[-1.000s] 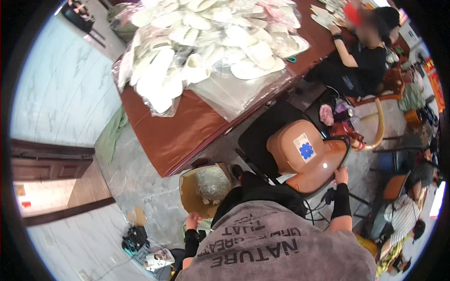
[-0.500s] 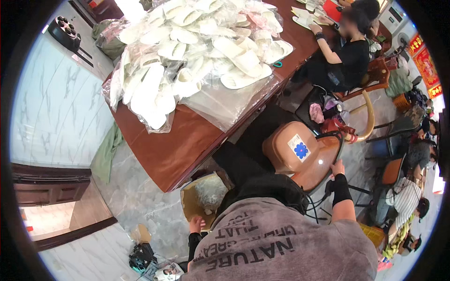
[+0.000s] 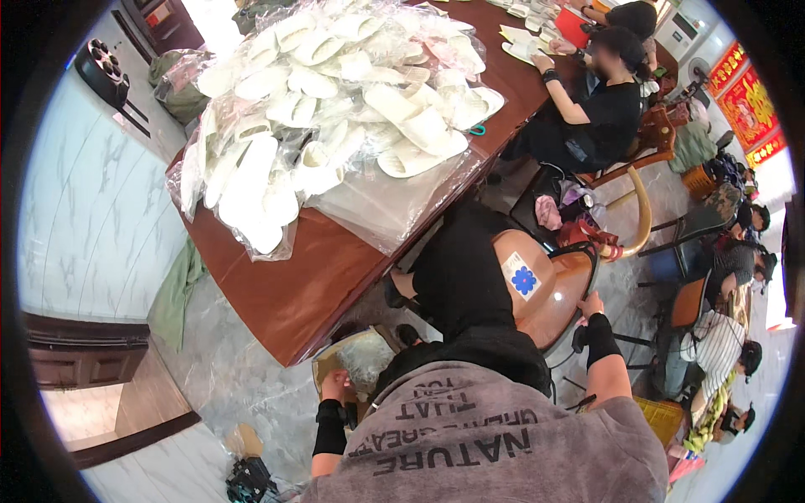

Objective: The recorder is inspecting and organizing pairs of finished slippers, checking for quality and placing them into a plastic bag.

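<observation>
Change noted over the last 1 s: the person's left hand [image 3: 335, 385] has passed from just short of the open cardboard carton [image 3: 324, 363] to over its near side; clear plastic film [image 3: 367, 359] lies inside. Fingers appear loosely apart, nothing visible in them. The right hand [image 3: 591, 303] remains at the rim of the brown chair [image 3: 570, 292]; whether it grips cannot be told. A black-trousered leg [image 3: 465, 277] now hides more of the chair. White slippers [image 3: 415, 117] lie heaped in clear bags on the brown-covered table [image 3: 272, 293], untouched by these 2 hands. Judgement: the carton's contents are now within reach.
</observation>
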Available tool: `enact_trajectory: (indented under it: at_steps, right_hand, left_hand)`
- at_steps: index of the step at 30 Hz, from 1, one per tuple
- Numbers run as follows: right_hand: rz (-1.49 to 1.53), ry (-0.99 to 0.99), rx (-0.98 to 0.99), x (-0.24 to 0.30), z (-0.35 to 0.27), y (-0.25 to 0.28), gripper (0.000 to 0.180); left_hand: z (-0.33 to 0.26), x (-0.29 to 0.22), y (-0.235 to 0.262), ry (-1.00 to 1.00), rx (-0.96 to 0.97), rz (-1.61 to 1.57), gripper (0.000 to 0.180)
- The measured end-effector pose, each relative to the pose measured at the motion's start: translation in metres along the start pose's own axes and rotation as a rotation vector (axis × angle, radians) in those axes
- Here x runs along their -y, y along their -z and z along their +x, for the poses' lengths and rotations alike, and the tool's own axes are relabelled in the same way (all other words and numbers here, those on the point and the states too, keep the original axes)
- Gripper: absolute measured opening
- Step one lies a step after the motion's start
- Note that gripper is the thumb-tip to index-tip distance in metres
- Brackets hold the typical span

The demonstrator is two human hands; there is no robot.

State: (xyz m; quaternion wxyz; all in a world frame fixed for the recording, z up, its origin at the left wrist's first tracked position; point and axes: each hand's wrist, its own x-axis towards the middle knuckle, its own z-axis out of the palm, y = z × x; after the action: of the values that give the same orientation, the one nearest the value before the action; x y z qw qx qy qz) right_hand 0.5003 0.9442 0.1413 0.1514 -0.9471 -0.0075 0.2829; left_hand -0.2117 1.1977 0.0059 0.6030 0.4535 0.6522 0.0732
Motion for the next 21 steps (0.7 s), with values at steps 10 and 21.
enact_trajectory:
  at_steps: [10, 21]
  right_hand:
    - [-0.360, 0.133, -0.090, -0.029, 0.058, -0.010, 0.052]
    - [-0.882, -0.127, 0.463, -0.004, 0.100, 0.015, 0.045]
  left_hand:
    - [0.005, -0.080, -0.011, -0.251, 0.058, 0.143, 0.021]
    - [-0.018, -0.305, -0.098, -0.946, -0.166, 0.161, 0.016]
